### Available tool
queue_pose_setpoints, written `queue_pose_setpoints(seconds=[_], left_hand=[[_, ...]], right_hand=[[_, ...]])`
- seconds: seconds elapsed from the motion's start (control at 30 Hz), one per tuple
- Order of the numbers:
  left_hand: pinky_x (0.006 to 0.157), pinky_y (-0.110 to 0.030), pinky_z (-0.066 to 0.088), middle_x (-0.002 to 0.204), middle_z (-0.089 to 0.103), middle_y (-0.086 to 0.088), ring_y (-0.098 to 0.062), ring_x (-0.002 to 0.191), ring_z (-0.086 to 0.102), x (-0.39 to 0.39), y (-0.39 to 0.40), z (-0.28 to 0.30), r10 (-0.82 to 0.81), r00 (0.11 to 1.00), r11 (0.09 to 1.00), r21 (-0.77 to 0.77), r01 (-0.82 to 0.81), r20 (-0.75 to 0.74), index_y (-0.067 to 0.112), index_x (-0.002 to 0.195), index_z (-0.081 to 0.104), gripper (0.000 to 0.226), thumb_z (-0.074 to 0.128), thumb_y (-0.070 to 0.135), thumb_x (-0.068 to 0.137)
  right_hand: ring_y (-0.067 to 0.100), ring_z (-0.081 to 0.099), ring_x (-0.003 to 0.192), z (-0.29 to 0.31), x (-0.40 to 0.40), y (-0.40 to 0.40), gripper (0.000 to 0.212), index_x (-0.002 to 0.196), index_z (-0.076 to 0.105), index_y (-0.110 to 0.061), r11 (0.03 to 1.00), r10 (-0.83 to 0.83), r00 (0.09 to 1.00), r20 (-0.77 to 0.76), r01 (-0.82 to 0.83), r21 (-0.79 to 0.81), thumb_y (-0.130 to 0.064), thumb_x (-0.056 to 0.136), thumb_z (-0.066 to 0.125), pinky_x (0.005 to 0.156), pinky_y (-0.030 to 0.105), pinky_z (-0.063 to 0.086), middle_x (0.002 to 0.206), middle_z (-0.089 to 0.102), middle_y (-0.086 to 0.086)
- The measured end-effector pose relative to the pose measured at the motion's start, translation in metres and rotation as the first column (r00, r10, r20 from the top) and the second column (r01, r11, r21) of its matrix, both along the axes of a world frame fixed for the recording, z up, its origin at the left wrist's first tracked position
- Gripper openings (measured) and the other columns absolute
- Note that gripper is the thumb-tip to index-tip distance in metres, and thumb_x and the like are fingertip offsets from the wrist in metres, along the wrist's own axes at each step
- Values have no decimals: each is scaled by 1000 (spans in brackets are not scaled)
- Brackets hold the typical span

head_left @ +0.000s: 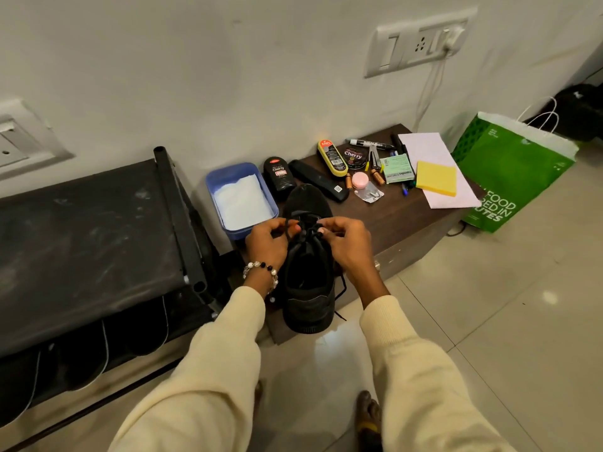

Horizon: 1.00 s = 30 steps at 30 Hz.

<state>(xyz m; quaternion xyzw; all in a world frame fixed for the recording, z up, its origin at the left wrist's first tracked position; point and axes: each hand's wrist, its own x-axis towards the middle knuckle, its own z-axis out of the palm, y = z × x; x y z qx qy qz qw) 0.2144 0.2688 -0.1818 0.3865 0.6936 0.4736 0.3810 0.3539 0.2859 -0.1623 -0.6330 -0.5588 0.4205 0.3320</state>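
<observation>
Now your left hand [266, 238] and right hand [346, 239] each pinch the black lace [305, 230] over the shoe [308, 272], which stands on the brown bench [408, 220] beside the blue tub [241, 199], heel toward you.

Blue tub [244, 231], polish bottle [280, 177] and yellow pad [436, 178] sit on the cabinet [408, 223], green bag [512, 177] beside it

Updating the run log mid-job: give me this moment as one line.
work: lace of black shoe | left hand: pinches lace | right hand: pinches lace | shoe: on wooden table, toe toward wall
</observation>
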Motion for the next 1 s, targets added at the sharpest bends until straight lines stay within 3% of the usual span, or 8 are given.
queue_pose_setpoints(seconds=[0.1,0.3,0.43,0.57,0.7,0.83,1.0], left_hand=[[93,-34,51,94,72,-5,-19,94,65,1,3,-1,-15,999,1000,12,16,-45,12,97,73,11,70,14,87],[89,-28,45,112,65,-14,-25,105,58,6,10,-3,-75,945,997,-26,71,-317,5,111,64,20,54,2,94],[85,-29,49,100,67,-6,-21,97,62,-1,7,1,-62,982,997,-60,52,-179,12,104,62,14,65,15,91],[88,-35,55,82,68,5,-14,85,65,-13,1,6,-153,979,988,-12,153,-135,18,87,67,9,70,9,86],[91,-35,55,86,72,5,-12,89,68,-15,-6,7,-208,972,977,28,213,-109,24,83,72,24,70,1,83],[90,-31,55,84,72,6,-7,85,67,-13,-7,5,-187,977,978,71,194,-100,18,86,74,15,70,4,84],[76,-26,44,97,66,-5,-20,89,60,-3,-3,0,-143,886,979,66,191,-441,13,94,67,15,56,3,92]], right_hand=[[7,64,86,-1,2,3,13,97,72,-16,1000,-5,1000,-13,4,-22,-14,88,64,87,32,54,90,69,-4],[10,60,87,-4,-2,9,8,90,65,-17,1000,-29,999,46,29,2,-11,90,60,82,29,51,88,65,-4],[11,65,85,0,5,10,14,82,63,-20,997,-36,998,-54,33,-68,-7,84,67,82,29,54,85,67,-2],[8,67,85,3,10,8,19,82,70,-20,995,61,996,-58,-65,-70,-2,85,64,80,25,54,86,71,-3],[6,67,86,4,8,5,20,88,72,-21,995,78,993,-92,-83,-58,-3,86,63,79,22,54,87,71,-5],[6,66,84,3,4,5,19,84,72,-23,996,61,997,-36,-63,-62,-6,87,62,81,28,56,86,71,-6],[16,61,89,3,-4,3,18,93,68,-11,997,56,993,107,-50,-55,-3,90,52,81,33,54,94,66,2]])
